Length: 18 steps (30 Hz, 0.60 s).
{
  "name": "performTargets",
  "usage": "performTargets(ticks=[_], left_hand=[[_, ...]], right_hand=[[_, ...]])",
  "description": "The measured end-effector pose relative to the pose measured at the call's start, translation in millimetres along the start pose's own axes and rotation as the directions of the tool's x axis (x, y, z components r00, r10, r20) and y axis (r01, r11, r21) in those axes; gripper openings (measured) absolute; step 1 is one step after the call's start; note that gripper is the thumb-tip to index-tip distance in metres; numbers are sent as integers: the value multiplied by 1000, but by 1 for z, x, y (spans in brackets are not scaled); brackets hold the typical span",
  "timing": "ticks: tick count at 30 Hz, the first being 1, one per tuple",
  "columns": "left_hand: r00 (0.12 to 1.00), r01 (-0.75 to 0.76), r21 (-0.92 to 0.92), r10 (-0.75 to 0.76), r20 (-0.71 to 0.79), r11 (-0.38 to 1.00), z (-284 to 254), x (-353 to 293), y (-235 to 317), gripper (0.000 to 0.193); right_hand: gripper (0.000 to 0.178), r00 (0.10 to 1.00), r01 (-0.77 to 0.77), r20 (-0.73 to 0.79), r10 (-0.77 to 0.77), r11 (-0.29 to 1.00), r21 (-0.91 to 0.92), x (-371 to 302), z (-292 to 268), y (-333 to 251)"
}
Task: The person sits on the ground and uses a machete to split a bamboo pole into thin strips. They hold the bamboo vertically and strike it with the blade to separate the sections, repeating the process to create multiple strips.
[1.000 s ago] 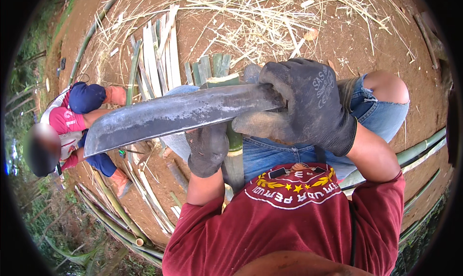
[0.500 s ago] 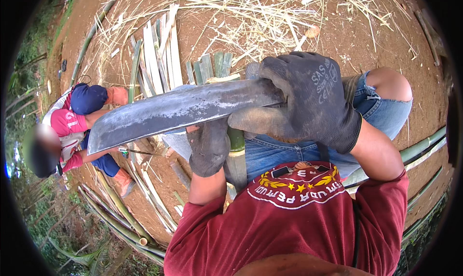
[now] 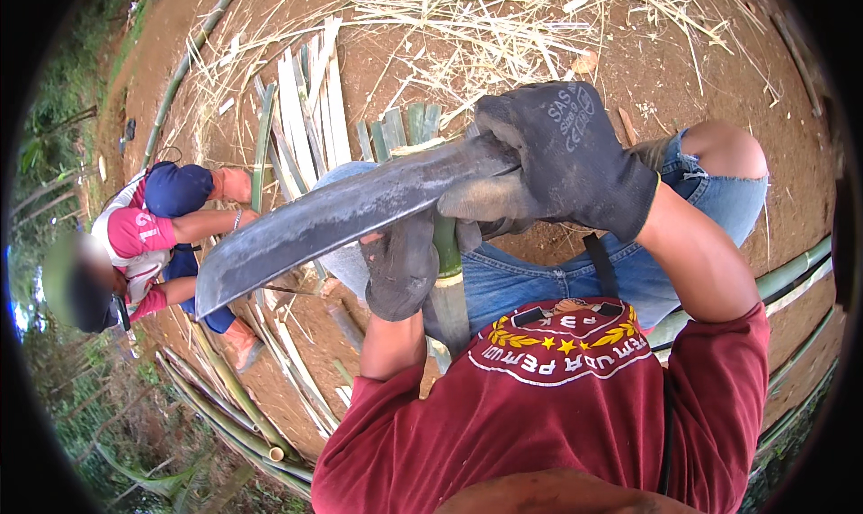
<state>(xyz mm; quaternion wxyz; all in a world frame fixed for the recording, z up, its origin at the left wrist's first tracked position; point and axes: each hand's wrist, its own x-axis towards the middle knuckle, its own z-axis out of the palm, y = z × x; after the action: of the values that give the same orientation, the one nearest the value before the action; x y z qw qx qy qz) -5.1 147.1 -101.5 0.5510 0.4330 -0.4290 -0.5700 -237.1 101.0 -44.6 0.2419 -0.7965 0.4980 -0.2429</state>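
My right hand (image 3: 566, 159), in a dark work glove, is closed on a machete (image 3: 360, 208) near the root of its blade; the handle is hidden in the glove. The wide, scuffed grey blade reaches left across my lap, its tip tilted down toward the lower left. Below the blade my gloved left hand (image 3: 403, 267) is wrapped round a green bamboo piece (image 3: 447, 249), with fingertips showing on its far side. The blade covers the upper part of that bamboo, so I cannot tell whether the two touch.
Split bamboo strips (image 3: 310, 110) and short green bamboo pieces (image 3: 404, 129) lie beyond the blade. Thin shavings (image 3: 485, 33) litter the dirt. A co-worker (image 3: 148, 226) sits low at left. Bamboo poles (image 3: 243, 429) lie at lower left, others (image 3: 782, 276) at right.
The machete has swung slightly, its tip shifting right and a little down. My right hand has moved a little left and up. My left hand keeps its hold on the bamboo.
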Motion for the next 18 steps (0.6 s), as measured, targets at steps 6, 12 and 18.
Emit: performTargets(ticks=[6, 12, 18], left_hand=[[991, 114, -43, -110, 79, 993, 28, -5, 37, 35], [972, 172, 39, -176, 155, 984, 58, 13, 62, 38], [986, 92, 0, -91, 143, 996, 61, 11, 54, 32]], right_hand=[[38, 989, -136, -124, 75, 779, -612, -22, 46, 160], [50, 902, -384, -157, 403, 913, 139, 13, -20, 43], [25, 950, -41, -304, 69, 995, 96, -9, -2, 2]])
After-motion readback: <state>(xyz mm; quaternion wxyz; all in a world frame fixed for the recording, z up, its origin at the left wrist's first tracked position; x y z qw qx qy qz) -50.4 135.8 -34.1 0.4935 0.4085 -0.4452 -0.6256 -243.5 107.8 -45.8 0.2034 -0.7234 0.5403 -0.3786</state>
